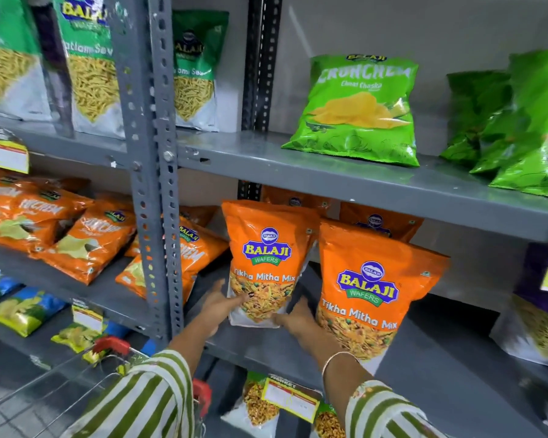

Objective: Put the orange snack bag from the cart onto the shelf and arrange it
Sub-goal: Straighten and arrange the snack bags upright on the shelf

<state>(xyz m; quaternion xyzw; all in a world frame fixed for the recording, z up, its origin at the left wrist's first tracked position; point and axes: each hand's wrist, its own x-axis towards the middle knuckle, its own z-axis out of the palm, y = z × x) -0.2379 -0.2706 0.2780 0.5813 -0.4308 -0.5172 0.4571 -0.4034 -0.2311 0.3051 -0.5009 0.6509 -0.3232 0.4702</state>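
Observation:
An orange Balaji "Tikha Mitha Mix" snack bag (264, 260) stands upright on the grey middle shelf (424, 368), tilted slightly back. My left hand (220, 303) grips its lower left corner. My right hand (293, 319) holds its lower right corner from beneath. A second identical orange bag (370, 289) stands right beside it, touching my right wrist. More orange bags stand behind both, partly hidden. The wire cart (76, 384) with red handle caps sits at lower left, its contents not visible.
A perforated grey upright post (154, 184) stands just left of the bag. Orange Crunchem packs (86, 241) lie on the left shelf. Green Crunchem bags (358, 109) sit on the shelf above. A purple bag (538, 311) stands at far right. Yellow price tags hang on the shelf edges.

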